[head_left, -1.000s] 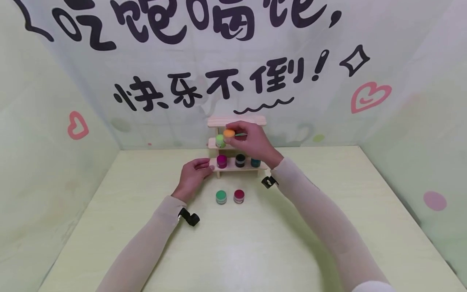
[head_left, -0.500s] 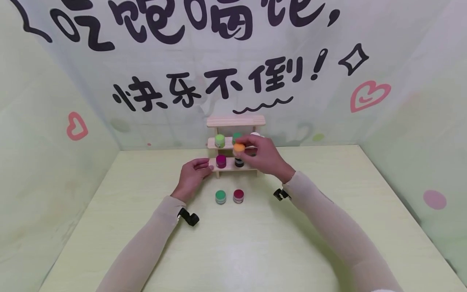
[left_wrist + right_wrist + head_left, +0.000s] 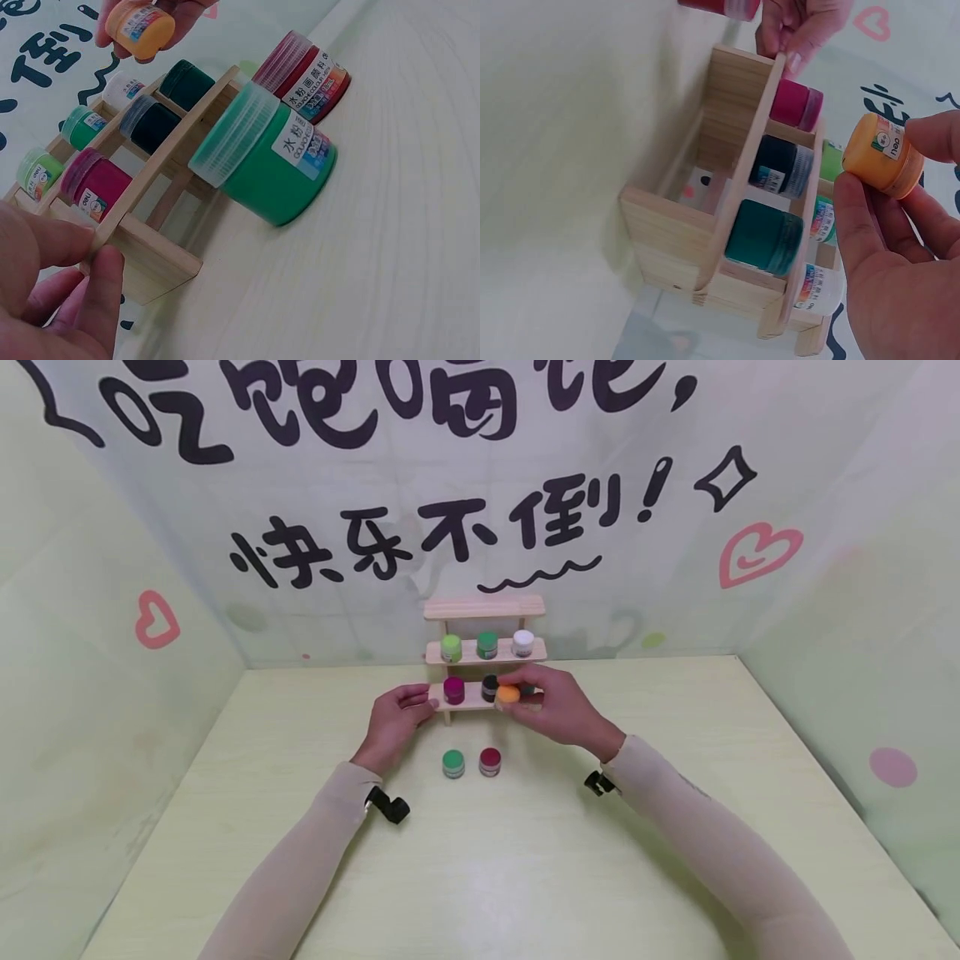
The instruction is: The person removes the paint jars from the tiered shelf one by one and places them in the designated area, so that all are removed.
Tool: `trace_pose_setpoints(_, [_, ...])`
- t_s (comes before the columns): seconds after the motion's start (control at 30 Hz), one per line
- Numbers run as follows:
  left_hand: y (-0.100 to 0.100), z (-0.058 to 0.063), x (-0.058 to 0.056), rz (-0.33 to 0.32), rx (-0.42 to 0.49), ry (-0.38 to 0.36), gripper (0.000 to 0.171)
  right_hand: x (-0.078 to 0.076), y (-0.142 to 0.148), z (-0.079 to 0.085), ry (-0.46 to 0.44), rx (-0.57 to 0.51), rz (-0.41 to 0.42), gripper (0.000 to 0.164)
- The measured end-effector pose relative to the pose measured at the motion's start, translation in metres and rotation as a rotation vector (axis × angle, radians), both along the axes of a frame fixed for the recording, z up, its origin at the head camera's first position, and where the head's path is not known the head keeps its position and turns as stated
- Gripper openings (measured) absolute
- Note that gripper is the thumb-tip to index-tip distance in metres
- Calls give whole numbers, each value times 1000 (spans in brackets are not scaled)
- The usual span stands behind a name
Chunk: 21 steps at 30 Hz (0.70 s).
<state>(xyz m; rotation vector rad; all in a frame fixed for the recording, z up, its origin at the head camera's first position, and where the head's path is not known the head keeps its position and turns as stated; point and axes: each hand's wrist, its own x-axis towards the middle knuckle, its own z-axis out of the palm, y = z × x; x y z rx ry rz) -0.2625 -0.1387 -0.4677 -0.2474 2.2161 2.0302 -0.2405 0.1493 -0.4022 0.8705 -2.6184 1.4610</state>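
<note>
My right hand point(image 3: 562, 706) holds a jar of orange paint point(image 3: 883, 154) between thumb and fingers, in front of the lower shelf's right part. With thumb and fingers my left hand point(image 3: 393, 727) pinches the left end of a small tiered wooden rack point(image 3: 483, 607). On its lower shelf stand a magenta jar point(image 3: 453, 691), a black jar point(image 3: 781, 165) and a dark teal jar point(image 3: 765, 236), the last mostly hidden by the right hand in the head view. The middle shelf carries a light green jar point(image 3: 451, 649), a green jar point(image 3: 487, 645) and a white jar point(image 3: 522, 643).
A green paint jar point(image 3: 453, 764) and a dark red jar point(image 3: 490, 762) stand on the pale table point(image 3: 480, 877) in front of the rack. Behind the rack rises a printed cloth backdrop point(image 3: 360, 627), with more cloth at both sides.
My right hand has carried the orange jar down and to the right, from before the middle shelf to the lower one. The middle-shelf green and white jars now show. The left hand stays put.
</note>
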Motion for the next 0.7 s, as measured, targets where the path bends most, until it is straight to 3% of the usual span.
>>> trace_pose_setpoints(0.23, [-1,0,-2,0,2,-2,44,9,8,-8,4,18,38,34])
trace_pose_setpoints(0.7, [-2,-1,0,-5,26,-11,44,22,19,-23,-90,130,41,38])
